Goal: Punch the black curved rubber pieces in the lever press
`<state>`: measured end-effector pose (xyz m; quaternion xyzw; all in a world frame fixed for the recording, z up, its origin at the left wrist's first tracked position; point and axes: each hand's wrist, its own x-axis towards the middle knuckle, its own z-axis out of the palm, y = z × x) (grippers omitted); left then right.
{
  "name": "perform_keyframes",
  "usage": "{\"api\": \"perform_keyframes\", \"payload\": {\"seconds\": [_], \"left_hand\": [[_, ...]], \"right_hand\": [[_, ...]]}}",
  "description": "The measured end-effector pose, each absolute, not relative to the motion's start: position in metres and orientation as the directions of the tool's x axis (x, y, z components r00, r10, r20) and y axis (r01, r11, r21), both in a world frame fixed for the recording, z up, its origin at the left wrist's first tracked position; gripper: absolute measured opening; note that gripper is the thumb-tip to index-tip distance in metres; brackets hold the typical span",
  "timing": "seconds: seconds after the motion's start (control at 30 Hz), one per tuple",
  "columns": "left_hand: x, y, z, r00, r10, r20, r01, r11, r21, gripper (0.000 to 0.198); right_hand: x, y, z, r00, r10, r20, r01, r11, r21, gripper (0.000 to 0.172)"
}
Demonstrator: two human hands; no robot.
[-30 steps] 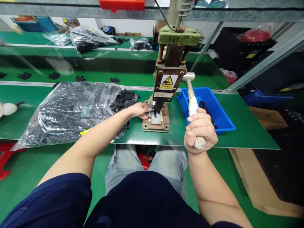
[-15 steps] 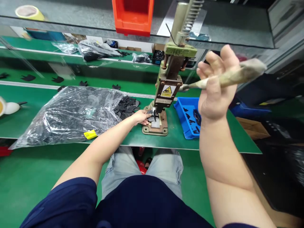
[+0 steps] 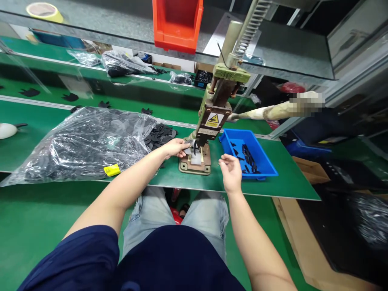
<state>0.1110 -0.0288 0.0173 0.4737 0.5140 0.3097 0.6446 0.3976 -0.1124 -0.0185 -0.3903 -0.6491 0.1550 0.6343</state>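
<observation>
My left hand (image 3: 176, 148) pinches a flat dark plastic piece (image 3: 188, 148) at the base of the green hand press (image 3: 195, 163). The piece lies beside a pale plate under the ram, and part of it is covered by my fingers. My right hand (image 3: 231, 173) hovers between the press and the blue bin (image 3: 266, 171). Its fingers are loosely bent and a little apart, with nothing visible in them. The press's wrapped lever (image 3: 266, 113) sticks out to the right, untouched.
A large clear bag of black parts (image 3: 87, 145) lies on the left, and loose black parts (image 3: 160, 135) spill beside it. Small black pieces sit in the blue bin. Above hangs a shelf edge with an orange bin (image 3: 177, 40). Behind runs a green belt with spaced black parts.
My right hand has let go of the lever and come down to the left, beside the press base. My left hand stays at the base with the piece. The view has shifted slightly.
</observation>
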Motion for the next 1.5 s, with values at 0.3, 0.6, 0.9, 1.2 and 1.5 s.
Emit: {"api": "perform_keyframes", "payload": {"seconds": [0.3, 0.6, 0.9, 1.2, 1.5], "left_hand": [[0.092, -0.122, 0.064, 0.345, 0.92, -0.185, 0.147, 0.141, 0.979, 0.044], [0.095, -0.151, 0.072, 0.397, 0.904, -0.157, 0.182, 0.09, 0.979, 0.045], [0.089, -0.135, 0.077, 0.481, 0.841, -0.248, 0.209, 0.164, 0.964, 0.048], [0.093, -0.15, 0.079, 0.248, 0.96, 0.129, 0.4, -0.223, 0.889, 0.029], [0.097, -0.137, 0.067, 0.455, 0.891, 0.018, 0.264, -0.154, 0.952, 0.041]], "right_hand": [[0.331, -0.133, -0.03, -0.145, 0.879, 0.455, 0.187, 0.476, -0.86, 0.04], [0.295, -0.157, -0.016, -0.081, 0.891, 0.446, 0.157, 0.453, -0.877, 0.031], [0.31, -0.161, 0.007, -0.235, 0.827, 0.51, 0.284, 0.56, -0.778, 0.014], [0.32, -0.16, 0.014, -0.293, 0.715, 0.635, 0.405, 0.694, -0.595, 0.011], [0.325, -0.164, 0.014, -0.351, 0.632, 0.691, 0.375, 0.771, -0.514, 0.011]]}}
